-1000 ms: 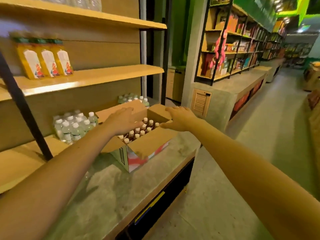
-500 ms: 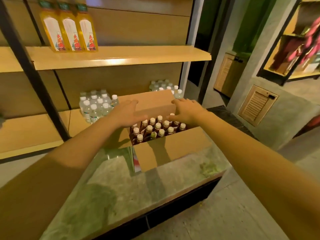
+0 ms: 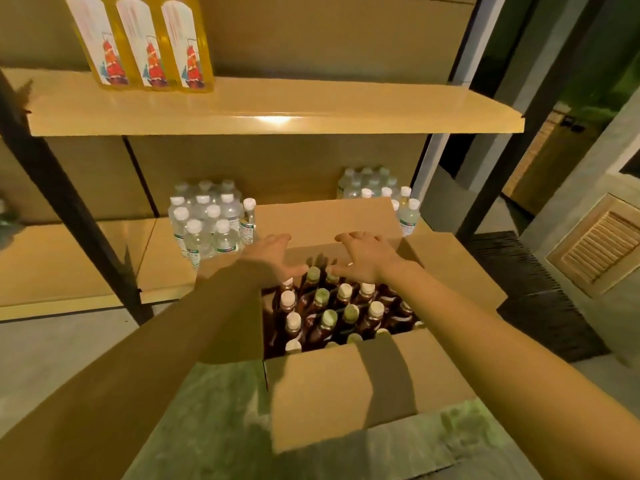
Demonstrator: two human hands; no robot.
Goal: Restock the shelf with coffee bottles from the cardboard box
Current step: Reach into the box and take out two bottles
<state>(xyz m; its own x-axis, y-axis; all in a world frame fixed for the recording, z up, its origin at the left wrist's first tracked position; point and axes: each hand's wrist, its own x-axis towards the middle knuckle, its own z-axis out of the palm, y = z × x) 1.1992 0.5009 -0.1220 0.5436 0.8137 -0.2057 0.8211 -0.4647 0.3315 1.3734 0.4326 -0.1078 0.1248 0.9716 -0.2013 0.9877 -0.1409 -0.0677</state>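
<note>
A mottled grey-green table (image 3: 214,427) carries the open cardboard box (image 3: 339,382), near flap folded toward the viewer. Inside stand the coffee bottles (image 3: 325,323) — dark, with white or green caps. Over them the left hand (image 3: 270,258) and right hand (image 3: 363,258) lie on the far flap, fingers spread, holding nothing. Beyond, water bottles (image 3: 207,220) sit on the lower shelf (image 3: 69,265) — yellow bottles (image 3: 149,46) on the one above.

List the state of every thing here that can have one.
cardboard box: open, flaps folded out.
coffee bottles: upright in the box, capped.
left hand: open, fingers straight, at the far flap.
right hand: open, fingers spread, at the far flap.
water bottles: upright, capped, on the lower shelf.
yellow bottles: upright on the upper shelf.
</note>
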